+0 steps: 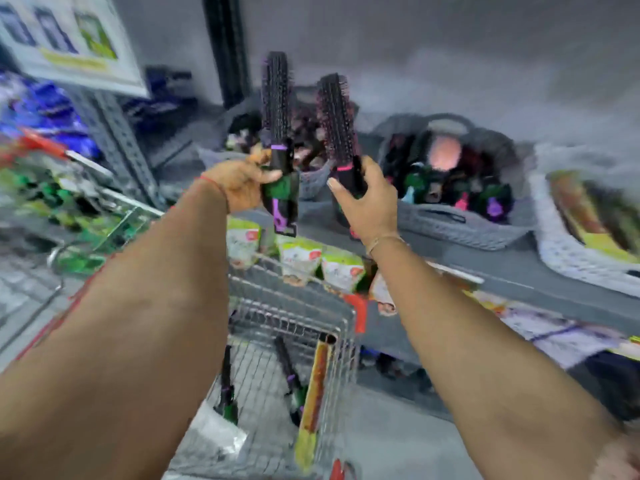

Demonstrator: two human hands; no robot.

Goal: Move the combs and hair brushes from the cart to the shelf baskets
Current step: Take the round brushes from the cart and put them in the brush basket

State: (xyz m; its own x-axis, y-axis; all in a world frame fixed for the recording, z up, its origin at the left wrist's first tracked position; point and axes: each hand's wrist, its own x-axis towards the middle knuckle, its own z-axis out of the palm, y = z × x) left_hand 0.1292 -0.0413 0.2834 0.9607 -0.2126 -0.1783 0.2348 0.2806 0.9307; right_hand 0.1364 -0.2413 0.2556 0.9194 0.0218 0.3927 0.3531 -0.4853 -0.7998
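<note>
My left hand [242, 183] grips a black round hair brush with a purple band [276, 98], held upright in front of the shelf. A second black round brush with a pink band [334, 119] leans slightly left in my right hand [367, 199]. Both brushes are raised over a small grey basket [313, 181] full of brushes. To its right stands a larger grey basket [460, 223] holding more brushes and combs. Below my arms is the wire cart [294, 327], with two more dark brushes [292, 379] lying inside. The picture is blurred.
A white basket [571, 251] with packaged goods sits at the far right of the grey shelf [519, 282]. Green and white packets [301, 258] hang along the shelf edge above the cart. A slotted metal upright [114, 133] and another cart of green items stand to the left.
</note>
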